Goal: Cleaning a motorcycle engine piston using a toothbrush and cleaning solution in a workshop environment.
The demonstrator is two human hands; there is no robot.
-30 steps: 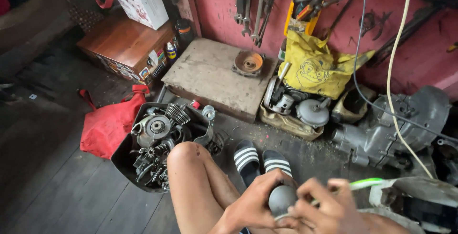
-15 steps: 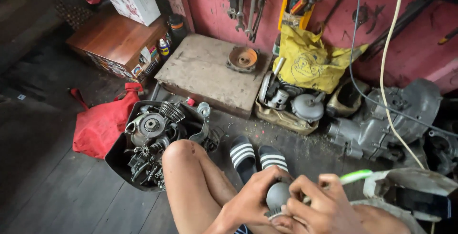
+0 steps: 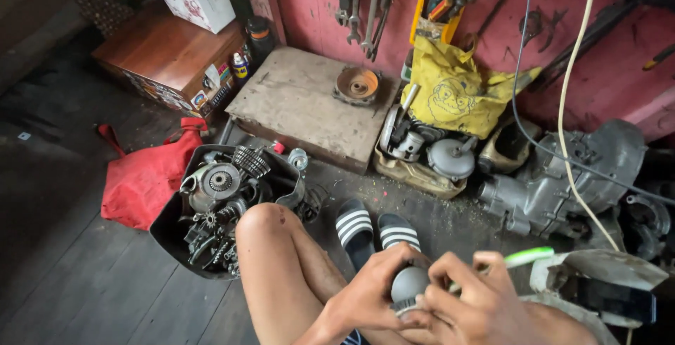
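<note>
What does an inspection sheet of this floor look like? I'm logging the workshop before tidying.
Surface: dark plank floor, grit near the sandals.
Job's things: grey round part between both hands; green-handled tool in the right hand.
Clutter: black tub of engine parts, red bag, yellow bag, engine case, board.
Hands: left hand and right both on the part.
Cables: white cable and dark cable hang down the wall.
Surroundings: red wall hung with wrenches.
</note>
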